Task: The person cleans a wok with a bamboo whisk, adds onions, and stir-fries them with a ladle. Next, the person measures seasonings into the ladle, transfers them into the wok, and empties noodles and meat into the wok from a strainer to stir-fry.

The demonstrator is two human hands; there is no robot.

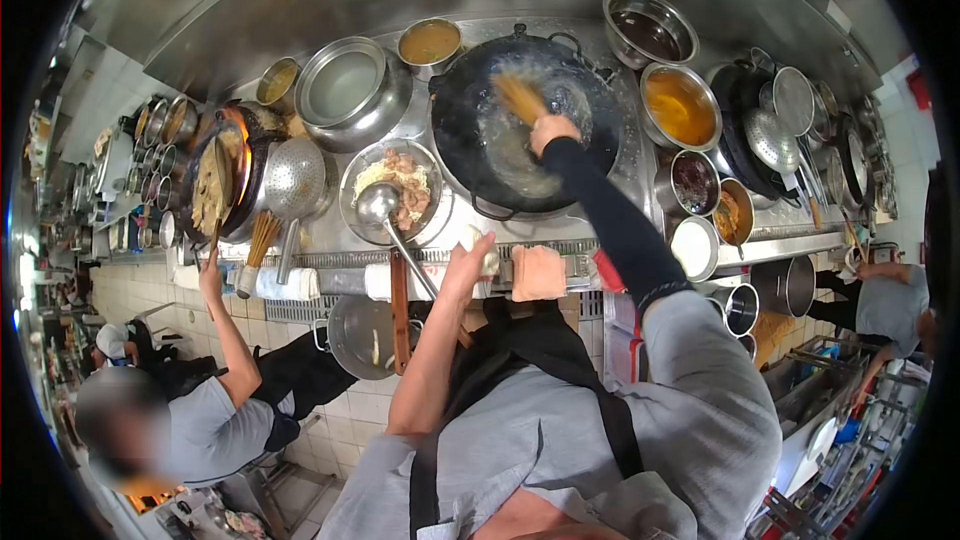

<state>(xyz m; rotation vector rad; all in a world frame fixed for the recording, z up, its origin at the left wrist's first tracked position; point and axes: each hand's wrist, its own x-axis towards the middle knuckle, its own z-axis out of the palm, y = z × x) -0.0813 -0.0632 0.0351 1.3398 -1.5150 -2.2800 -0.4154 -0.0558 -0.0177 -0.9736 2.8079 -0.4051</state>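
My right hand point(555, 132) is wrapped round a bamboo wok brush point(520, 98), its bristles blurred against the inside of a large black wok point(465, 145) with some water in it. At the counter's front edge, my left hand point(468, 258) is closed on a bunched white cloth point(487, 243). Just left of that hand, a steel ladle point(378, 202) rests with its bowl on meat and noodle-like strands point(410, 185) in a wire strainer. An orange folded cloth point(538, 272) lies to the right of my left hand.
Steel pots surround the wok: a large water pot point(312, 90), one of amber liquid point(682, 108) and one of dark liquid point(650, 35). A perforated skimmer point(294, 178) and second brush point(262, 237) lie left. A co-worker point(215, 410) tends a flaming wok point(225, 180).
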